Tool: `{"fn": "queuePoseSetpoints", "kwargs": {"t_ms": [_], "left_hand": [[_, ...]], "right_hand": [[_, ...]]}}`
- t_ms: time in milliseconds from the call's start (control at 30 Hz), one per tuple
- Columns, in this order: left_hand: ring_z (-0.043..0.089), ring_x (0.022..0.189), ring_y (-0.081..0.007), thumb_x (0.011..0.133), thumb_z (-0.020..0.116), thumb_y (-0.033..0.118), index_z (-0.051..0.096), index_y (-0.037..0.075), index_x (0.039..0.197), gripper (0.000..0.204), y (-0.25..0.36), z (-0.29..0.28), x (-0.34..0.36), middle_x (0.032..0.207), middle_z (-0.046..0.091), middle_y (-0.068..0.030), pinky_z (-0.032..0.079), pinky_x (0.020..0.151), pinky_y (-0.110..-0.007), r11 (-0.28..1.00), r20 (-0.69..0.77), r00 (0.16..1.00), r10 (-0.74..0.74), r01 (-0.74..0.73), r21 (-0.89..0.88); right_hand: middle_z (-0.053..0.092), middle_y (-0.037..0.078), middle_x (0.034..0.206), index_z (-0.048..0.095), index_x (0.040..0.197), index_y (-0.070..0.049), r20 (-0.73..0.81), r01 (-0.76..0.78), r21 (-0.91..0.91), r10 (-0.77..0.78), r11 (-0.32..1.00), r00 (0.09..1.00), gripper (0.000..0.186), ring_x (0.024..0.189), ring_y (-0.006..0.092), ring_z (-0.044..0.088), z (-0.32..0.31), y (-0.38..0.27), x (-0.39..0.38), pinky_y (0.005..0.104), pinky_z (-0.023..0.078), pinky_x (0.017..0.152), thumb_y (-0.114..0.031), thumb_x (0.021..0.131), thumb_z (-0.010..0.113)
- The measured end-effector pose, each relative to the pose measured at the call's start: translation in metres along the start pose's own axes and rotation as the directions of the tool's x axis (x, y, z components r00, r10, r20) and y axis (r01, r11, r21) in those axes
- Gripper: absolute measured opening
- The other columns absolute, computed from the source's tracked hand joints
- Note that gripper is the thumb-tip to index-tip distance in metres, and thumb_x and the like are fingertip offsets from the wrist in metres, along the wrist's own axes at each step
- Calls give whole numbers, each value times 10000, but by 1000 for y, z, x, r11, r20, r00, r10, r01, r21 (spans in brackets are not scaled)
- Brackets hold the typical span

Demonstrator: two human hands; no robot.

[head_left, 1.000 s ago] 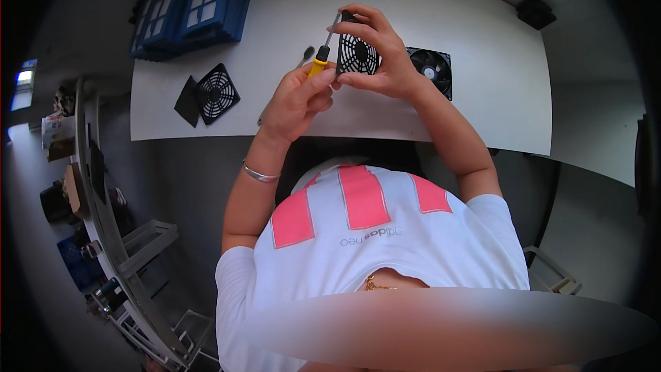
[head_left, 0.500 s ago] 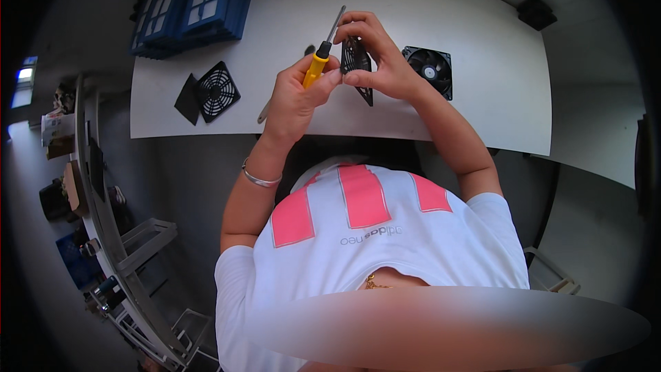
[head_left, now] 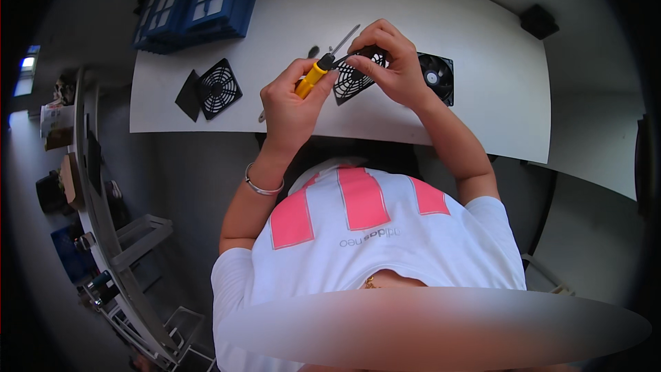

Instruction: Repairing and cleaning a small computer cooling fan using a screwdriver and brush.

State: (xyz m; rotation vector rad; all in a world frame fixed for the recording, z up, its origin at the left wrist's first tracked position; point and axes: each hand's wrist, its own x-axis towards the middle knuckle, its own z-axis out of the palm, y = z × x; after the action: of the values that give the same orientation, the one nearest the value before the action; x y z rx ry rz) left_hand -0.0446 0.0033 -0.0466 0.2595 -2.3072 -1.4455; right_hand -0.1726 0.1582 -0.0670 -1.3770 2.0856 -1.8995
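Note:
My left hand [head_left: 295, 107] is closed on a yellow-and-black screwdriver [head_left: 311, 80], its metal shaft pointing up and to the right. My right hand [head_left: 394, 62] grips a black perforated fan grille [head_left: 348, 86] by its upper edge, tilted just right of the screwdriver, with my left thumb at its near side. A black square fan [head_left: 439, 81] lies behind and right of my right hand on the white table [head_left: 502, 110]. A slim metal tool [head_left: 314, 51] lies behind my hands, mostly hidden.
Another grille [head_left: 219, 89] and a thin dark panel [head_left: 186, 96] lie at the left. Blue gridded trays [head_left: 200, 7] stand at the back left. Dark objects [head_left: 539, 22] sit along the back edge. A cluttered metal rack [head_left: 124, 248] runs along my left side.
The grille has turned from upright to edge-on, then tilted to face up again. The screwdriver has swung rightward, shifting down-left with my left hand. My right hand has moved lower and right.

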Motion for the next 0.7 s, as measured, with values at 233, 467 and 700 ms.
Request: {"fn": "queuePoseSetpoints", "kwargs": {"t_ms": [233, 467, 700], "left_hand": [[573, 686, -60, 882, 755, 144, 680, -5, 973, 190, -8, -5, 11, 750, 642, -13, 468, 613, -204, 994, -2, 1000, -14, 14, -113], [554, 720, -60, 887, 748, 133, 670, -12, 971, 184, -6, -6, 14, 792, 635, -9, 453, 623, -205, 977, 26, 1000, 12, -6, -213], [483, 649, -51, 915, 706, 173, 625, 8, 920, 183, -16, -4, 21, 750, 564, 22, 409, 587, -206, 944, 126, 986, -112, 145, -296]], "right_hand": [[609, 61, 821, 662, 849, -18, -50, 83, -96, -88, 992, 995, 155, 722, 151, 622, 3, -6, -3, 259, 509, 645, -36, 777, 798], [595, 61, 815, 643, 844, -11, -20, 72, -61, -73, 996, 997, 151, 712, 129, 597, 1, -8, -4, 241, 493, 630, -31, 798, 785], [577, 52, 799, 634, 833, -5, 15, 43, -21, -43, 999, 999, 140, 701, 123, 591, 5, 1, -5, 239, 482, 625, -47, 823, 767]]}}
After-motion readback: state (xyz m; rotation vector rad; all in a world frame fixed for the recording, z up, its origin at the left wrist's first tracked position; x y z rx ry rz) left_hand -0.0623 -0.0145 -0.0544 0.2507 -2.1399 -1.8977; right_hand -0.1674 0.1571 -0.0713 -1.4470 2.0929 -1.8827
